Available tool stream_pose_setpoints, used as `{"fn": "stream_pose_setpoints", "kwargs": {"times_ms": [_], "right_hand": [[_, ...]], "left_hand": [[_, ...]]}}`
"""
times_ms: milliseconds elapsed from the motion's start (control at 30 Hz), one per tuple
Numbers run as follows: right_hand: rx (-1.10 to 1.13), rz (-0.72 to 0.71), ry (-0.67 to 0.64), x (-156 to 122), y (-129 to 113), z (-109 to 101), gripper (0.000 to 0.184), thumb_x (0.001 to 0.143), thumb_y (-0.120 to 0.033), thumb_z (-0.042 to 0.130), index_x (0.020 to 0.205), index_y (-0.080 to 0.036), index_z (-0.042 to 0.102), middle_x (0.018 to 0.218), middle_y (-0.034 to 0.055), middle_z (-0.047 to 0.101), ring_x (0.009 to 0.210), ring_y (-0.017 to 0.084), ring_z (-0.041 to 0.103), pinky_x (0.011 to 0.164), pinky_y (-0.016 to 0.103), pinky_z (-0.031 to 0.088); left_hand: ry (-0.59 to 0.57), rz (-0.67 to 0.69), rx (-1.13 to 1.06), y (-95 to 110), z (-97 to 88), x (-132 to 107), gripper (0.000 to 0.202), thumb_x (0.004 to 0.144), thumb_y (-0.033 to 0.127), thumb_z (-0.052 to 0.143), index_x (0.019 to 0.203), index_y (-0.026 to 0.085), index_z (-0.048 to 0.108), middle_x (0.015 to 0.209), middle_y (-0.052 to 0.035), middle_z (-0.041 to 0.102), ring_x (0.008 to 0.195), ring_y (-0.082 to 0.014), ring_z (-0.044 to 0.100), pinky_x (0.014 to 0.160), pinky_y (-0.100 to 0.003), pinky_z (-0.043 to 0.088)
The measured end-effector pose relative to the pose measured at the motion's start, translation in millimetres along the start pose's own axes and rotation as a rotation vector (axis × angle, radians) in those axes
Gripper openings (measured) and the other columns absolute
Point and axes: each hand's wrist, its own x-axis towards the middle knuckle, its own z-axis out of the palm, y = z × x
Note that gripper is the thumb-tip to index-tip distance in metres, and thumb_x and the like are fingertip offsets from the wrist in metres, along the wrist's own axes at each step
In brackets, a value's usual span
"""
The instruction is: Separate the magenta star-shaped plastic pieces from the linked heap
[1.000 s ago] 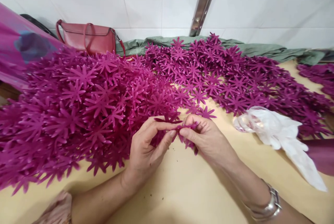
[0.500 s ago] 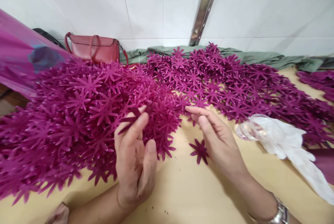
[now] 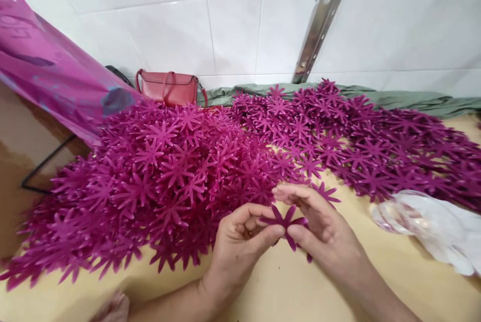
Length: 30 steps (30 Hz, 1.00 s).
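Observation:
Both of my hands meet at the front of the table over one magenta flower-shaped piece [image 3: 284,218]. My left hand [image 3: 240,242] pinches its left petals between thumb and forefinger. My right hand [image 3: 319,227] grips its right side, fingers curled around it. A big loose heap of the same magenta flower pieces [image 3: 161,177] lies just left of and behind my hands. A flatter spread of flower pieces [image 3: 356,136] runs along the back to the right.
The tan tabletop [image 3: 285,292] shows bare near me. A crumpled clear plastic bag [image 3: 424,224] lies at the right. A red handbag [image 3: 169,86] and green cloth [image 3: 394,96] sit against the tiled wall, by a slanted metal bar [image 3: 315,36]. A pink plastic sheet [image 3: 56,81] hangs left.
My hands were apart, the left holding a piece up by the heap, the right reaching out flat. They have come together on one flower piece. The view shifted left.

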Motion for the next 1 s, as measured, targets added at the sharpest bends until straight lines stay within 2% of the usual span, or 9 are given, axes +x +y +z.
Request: {"fn": "stream_pose_setpoints", "kwargs": {"times_ms": [100,233,333,500,667,767,833,900,1000], "right_hand": [[0.076,0.080,-0.070,-1,5,1,0.045,0.080,-0.040,0.085,0.121,-0.034,0.070,0.124,0.0083,0.069,0.099,0.024,0.070,0.058,0.025,0.058],[0.079,0.006,-0.065,0,6,0,0.048,0.081,-0.032,0.086,0.124,-0.038,0.067,0.120,0.0040,0.069,0.112,0.022,0.066,0.087,0.030,0.059],[-0.003,-0.081,-0.058,3,2,0,0.029,0.084,-0.030,0.083,0.112,-0.033,0.074,0.119,0.0048,0.067,0.115,0.022,0.063,0.099,0.034,0.055],[-0.014,0.005,-0.130,4,-5,3,0.009,0.092,-0.034,0.072,0.098,-0.027,0.076,0.104,0.0054,0.070,0.093,0.021,0.067,0.083,0.034,0.057],[-0.003,0.091,0.008,3,-2,3,0.016,0.092,-0.041,0.073,0.093,-0.025,0.072,0.086,0.0018,0.067,0.073,0.017,0.061,0.069,0.031,0.053],[0.039,0.128,0.198,8,3,-6,0.017,0.092,-0.042,0.073,0.092,-0.026,0.068,0.080,-0.0007,0.064,0.076,0.017,0.061,0.073,0.030,0.052],[0.114,0.094,0.305,13,6,-12,0.016,0.090,-0.041,0.074,0.093,-0.027,0.067,0.084,-0.0014,0.065,0.080,0.017,0.062,0.080,0.030,0.052],[0.249,0.076,0.326,18,6,-16,0.018,0.088,-0.038,0.076,0.099,-0.029,0.066,0.087,-0.0023,0.067,0.080,0.016,0.063,0.085,0.032,0.052],[0.486,0.192,0.288,21,4,-15,0.023,0.084,-0.033,0.077,0.102,-0.028,0.065,0.092,-0.0012,0.072,0.076,0.015,0.066,0.085,0.033,0.055]], "left_hand": [[0.015,0.042,0.016,5,-0.7,0,0.027,0.074,0.034,0.091,0.084,0.017,0.072,0.069,0.0004,0.071,0.061,-0.0108,0.062,0.060,-0.022,0.051],[0.088,0.063,0.074,3,-3.4,2,0.028,0.075,0.036,0.089,0.084,0.018,0.069,0.066,0.0036,0.067,0.056,-0.0090,0.060,0.051,-0.018,0.046],[0.084,0.068,0.082,2,-4.8,4,0.028,0.079,0.037,0.087,0.086,0.019,0.066,0.065,0.0043,0.067,0.056,-0.0088,0.060,0.049,-0.017,0.045],[0.058,0.012,0.043,5,-2.6,6,0.034,0.076,0.038,0.089,0.085,0.018,0.063,0.064,0.0057,0.063,0.054,-0.0076,0.059,0.049,-0.016,0.046],[0.022,-0.015,0.072,7,-2.5,9,0.036,0.075,0.037,0.090,0.079,0.018,0.059,0.064,0.0055,0.061,0.051,-0.0072,0.058,0.046,-0.016,0.046],[0.026,0.052,0.127,9,-5.4,7,0.029,0.081,0.032,0.086,0.080,0.020,0.060,0.065,0.0063,0.058,0.052,-0.0063,0.055,0.048,-0.016,0.047],[0.092,0.203,0.230,10,-8.1,5,0.019,0.087,0.029,0.081,0.088,0.022,0.062,0.075,0.0047,0.060,0.061,-0.0074,0.059,0.057,-0.016,0.052],[0.193,0.430,0.424,12,-10.9,4,0.014,0.092,0.023,0.074,0.102,0.026,0.066,0.098,-0.0001,0.063,0.088,-0.0116,0.066,0.079,-0.021,0.057],[0.251,0.688,0.779,12,-14.4,4,0.036,0.094,0.015,0.067,0.127,0.029,0.065,0.145,-0.0073,0.050,0.140,-0.0234,0.048,0.116,-0.037,0.045]]}}
